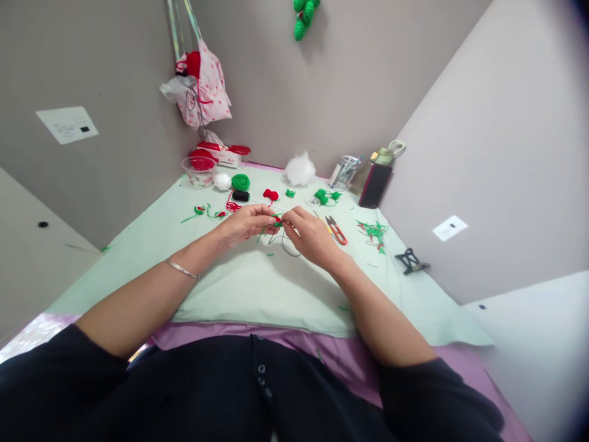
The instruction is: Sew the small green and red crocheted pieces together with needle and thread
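A small red and green crocheted piece (277,221) is between my two hands above the table's middle. My left hand (251,222) pinches it from the left, a silver bangle on that wrist. From the right, the closed fingers of my right hand (309,232) meet the piece at its edge; anything finer in their tips is hidden. Dark thread (289,248) loops below the fingers onto the cloth. Just right of my right hand lie orange-handled thread snips (338,231). Beyond the hands are a red crocheted piece (271,194) and a small green one (290,193).
Green yarn (240,182), a black thread spool (240,196), white yarn (223,181) and a plastic tub (199,172) stand back left. White stuffing (300,169), a pen cup (345,173), and a phone (375,186) against a bottle line the back. Yarn scraps (375,233) and a black claw clip (411,261) lie right.
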A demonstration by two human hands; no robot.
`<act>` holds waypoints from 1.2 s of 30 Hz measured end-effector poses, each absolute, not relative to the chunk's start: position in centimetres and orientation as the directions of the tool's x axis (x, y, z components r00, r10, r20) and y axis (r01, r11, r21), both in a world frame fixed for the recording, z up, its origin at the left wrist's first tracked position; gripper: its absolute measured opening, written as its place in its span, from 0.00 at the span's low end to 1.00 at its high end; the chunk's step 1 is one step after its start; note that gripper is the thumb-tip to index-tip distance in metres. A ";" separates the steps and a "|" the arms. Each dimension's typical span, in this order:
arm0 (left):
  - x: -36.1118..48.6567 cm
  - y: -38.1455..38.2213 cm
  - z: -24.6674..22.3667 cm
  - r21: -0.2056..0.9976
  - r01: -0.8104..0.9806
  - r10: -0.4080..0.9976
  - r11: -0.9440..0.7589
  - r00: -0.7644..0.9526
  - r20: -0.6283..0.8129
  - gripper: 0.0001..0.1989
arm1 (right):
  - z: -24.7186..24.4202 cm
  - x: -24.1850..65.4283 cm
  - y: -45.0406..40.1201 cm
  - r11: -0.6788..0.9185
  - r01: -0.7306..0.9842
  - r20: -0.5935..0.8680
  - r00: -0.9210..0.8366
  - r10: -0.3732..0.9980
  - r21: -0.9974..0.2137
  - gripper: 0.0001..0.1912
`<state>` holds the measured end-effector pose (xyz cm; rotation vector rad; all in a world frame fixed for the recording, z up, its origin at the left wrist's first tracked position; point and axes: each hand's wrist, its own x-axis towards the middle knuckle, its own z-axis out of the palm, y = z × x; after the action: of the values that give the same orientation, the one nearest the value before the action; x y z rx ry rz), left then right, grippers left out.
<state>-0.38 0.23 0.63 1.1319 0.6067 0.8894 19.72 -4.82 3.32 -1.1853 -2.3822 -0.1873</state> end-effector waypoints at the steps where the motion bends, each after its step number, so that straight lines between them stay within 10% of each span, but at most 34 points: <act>1: -0.4 0.2 0.7 0.943 -0.296 0.850 0.153 0.525 0.027 0.15 | 3.4 19.8 -4.9 0.633 0.768 0.487 -0.517 0.704 -0.099 0.09; 15: 0.3 -0.3 0.3 0.954 -0.278 0.849 0.115 0.526 0.051 0.12 | 2.7 18.6 -5.1 0.577 0.799 0.438 -0.585 0.682 0.168 0.11; 19: 0.4 -0.2 0.3 0.970 -0.239 0.903 0.046 0.424 0.061 0.13 | 3.8 17.4 -7.0 0.679 0.728 0.520 -0.547 0.656 -0.092 0.10; 25: -0.6 1.5 -0.1 0.950 -0.310 0.972 -0.046 0.204 0.114 0.13 | 7.4 18.5 -10.2 0.526 0.166 0.359 -0.562 0.745 -0.834 0.11; 32: -1.5 2.0 0.6 0.947 -0.321 0.992 -0.018 0.116 0.058 0.11 | 13.3 27.3 -10.4 0.703 -0.193 0.728 -0.120 0.675 -0.684 0.11; 36: -1.0 1.2 0.9 0.940 -0.339 0.971 0.045 0.235 0.038 0.09 | 12.2 27.1 -8.4 0.558 -0.096 0.566 -0.144 0.812 -0.824 0.11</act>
<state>-0.97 1.23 0.89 1.0536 0.7830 1.1755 27.15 -8.36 12.24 -0.6370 -1.5176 0.8877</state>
